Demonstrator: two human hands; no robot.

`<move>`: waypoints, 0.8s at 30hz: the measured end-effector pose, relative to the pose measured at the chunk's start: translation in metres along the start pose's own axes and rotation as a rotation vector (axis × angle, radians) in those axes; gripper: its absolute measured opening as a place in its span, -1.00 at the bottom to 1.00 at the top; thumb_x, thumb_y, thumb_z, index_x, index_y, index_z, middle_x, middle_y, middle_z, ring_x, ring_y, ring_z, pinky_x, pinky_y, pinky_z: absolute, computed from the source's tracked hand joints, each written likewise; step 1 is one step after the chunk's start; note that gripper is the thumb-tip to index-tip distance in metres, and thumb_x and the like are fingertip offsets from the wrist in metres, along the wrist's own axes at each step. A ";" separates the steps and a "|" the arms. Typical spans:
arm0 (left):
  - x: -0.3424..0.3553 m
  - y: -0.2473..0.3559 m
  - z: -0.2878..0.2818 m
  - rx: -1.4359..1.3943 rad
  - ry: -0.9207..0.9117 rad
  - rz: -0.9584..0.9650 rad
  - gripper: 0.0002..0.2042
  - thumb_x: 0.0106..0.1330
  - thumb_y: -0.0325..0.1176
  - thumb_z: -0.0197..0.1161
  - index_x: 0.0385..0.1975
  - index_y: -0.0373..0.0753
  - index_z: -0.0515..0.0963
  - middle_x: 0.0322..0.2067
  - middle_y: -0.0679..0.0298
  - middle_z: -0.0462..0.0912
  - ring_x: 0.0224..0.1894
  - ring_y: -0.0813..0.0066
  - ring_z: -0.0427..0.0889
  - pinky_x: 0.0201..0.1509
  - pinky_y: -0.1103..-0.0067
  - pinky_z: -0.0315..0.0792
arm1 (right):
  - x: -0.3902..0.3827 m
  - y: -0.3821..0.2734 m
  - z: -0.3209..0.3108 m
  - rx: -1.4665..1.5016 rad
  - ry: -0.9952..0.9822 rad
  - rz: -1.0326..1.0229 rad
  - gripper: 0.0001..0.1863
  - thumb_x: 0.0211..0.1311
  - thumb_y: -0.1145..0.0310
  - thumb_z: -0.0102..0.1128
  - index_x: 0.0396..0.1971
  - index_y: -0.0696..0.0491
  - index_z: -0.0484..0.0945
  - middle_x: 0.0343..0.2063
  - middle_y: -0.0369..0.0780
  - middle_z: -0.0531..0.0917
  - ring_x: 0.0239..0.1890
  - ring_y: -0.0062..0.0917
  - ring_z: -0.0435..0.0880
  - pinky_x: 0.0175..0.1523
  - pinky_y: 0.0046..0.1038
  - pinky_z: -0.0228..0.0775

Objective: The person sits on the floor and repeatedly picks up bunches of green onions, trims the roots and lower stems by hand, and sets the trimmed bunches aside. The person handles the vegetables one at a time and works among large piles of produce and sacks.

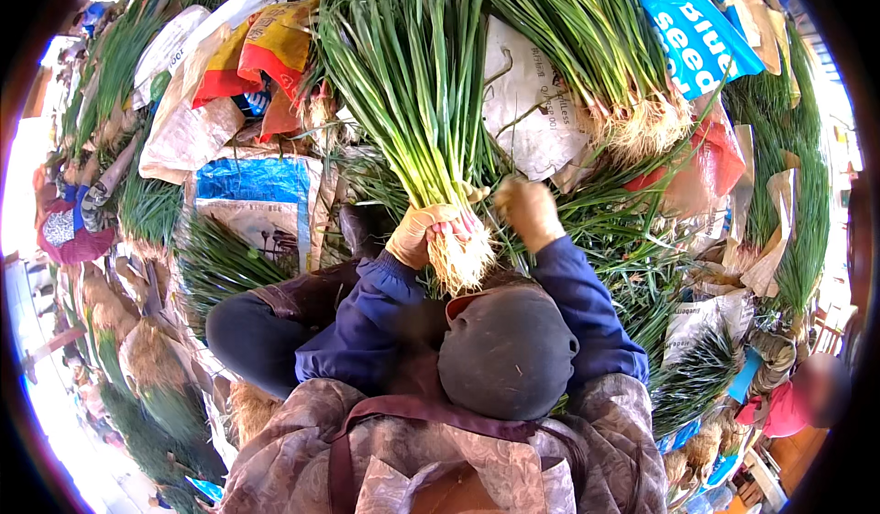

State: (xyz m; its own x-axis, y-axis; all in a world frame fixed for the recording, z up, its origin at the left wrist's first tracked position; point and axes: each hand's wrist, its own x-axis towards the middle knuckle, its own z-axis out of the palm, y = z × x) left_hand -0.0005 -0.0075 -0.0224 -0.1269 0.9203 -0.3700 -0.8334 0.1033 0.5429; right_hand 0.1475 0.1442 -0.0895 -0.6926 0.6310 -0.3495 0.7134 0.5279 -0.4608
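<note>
A crumpled red and yellow printed sack (pixel 280 46) lies against a crumpled pale beige sack (pixel 188 138). Below them spreads a flat, pale printed sack (pixel 252 216), a bright blue band along its upper edge. At the upper right lies a glossy bright blue sack (pixel 701 33) with white lettering; below its lower edge slumps a crumpled red plastic bag (pixel 715 161). A person in a red top (pixel 777 410) is at the far right, another in maroon clothing (pixel 78 246) at the far left.
</note>
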 end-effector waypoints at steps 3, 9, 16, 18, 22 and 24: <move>-0.010 0.011 0.013 -0.174 0.000 -0.012 -0.55 0.04 -0.41 0.18 0.01 -0.35 0.41 -0.08 0.13 0.55 0.12 0.09 0.47 0.32 0.21 0.24 | 0.012 0.042 -0.004 0.883 0.083 0.141 -0.77 0.33 0.33 0.00 -0.18 0.14 0.54 -0.44 -0.14 0.67 -0.37 -0.42 0.68 -0.21 -0.45 0.55; -0.017 0.005 -0.001 -0.247 -0.039 -0.105 -0.52 0.09 -0.40 0.19 0.06 -0.33 0.37 -0.12 0.11 0.57 0.00 0.17 0.57 0.11 0.22 0.45 | -0.008 -0.062 -0.022 0.502 0.198 -0.252 -0.67 0.27 0.13 0.16 -0.43 0.13 0.55 -0.59 -0.20 0.64 -0.56 -0.49 0.62 -0.42 -0.43 0.42; -0.029 0.023 0.052 -0.133 -0.099 0.067 -0.47 -0.07 -0.25 0.29 -0.05 -0.30 0.39 -0.24 0.16 0.47 -0.14 0.25 0.52 0.00 0.36 0.42 | 0.022 -0.007 -0.019 -0.153 0.484 0.061 -0.70 0.29 0.20 -0.06 -0.58 -0.03 0.53 -0.70 -0.24 0.60 -0.70 -0.38 0.60 -0.56 -0.30 0.41; -0.025 0.038 0.062 -0.042 -0.167 0.094 -0.47 -0.08 -0.26 0.31 -0.05 -0.28 0.39 -0.24 0.19 0.47 -0.16 0.28 0.56 0.05 0.33 0.45 | 0.021 0.020 -0.018 0.001 -0.036 -0.035 -0.67 0.23 0.05 0.01 -0.37 0.02 0.54 -0.52 -0.12 0.64 -0.47 -0.27 0.65 -0.36 -0.27 0.48; 0.000 0.046 0.053 -0.107 -0.061 0.196 -0.43 0.03 -0.25 0.25 0.07 -0.34 0.36 -0.01 0.02 0.51 -0.17 0.31 0.62 0.17 0.26 0.43 | 0.022 0.030 -0.051 -0.367 0.029 -0.106 -0.58 0.22 0.11 0.12 0.03 -0.03 0.50 -0.28 -0.12 0.67 -0.19 -0.39 0.67 -0.12 -0.32 0.53; 0.009 0.046 0.022 -0.236 -0.072 0.155 -0.40 0.11 -0.26 0.19 0.17 -0.37 0.29 0.13 0.00 0.43 -0.11 0.32 0.62 0.15 0.28 0.44 | 0.029 -0.004 -0.137 0.263 0.569 0.063 -0.70 0.36 0.35 -0.05 0.03 -0.01 0.49 -0.45 -0.27 0.67 -0.43 -0.67 0.64 -0.36 -0.53 0.54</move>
State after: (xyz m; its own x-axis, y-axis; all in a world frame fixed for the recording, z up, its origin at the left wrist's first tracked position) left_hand -0.0278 0.0137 0.0162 -0.2312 0.9435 -0.2372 -0.9101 -0.1236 0.3955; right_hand 0.1395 0.2384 0.0139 -0.4333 0.8983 0.0729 0.6508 0.3678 -0.6642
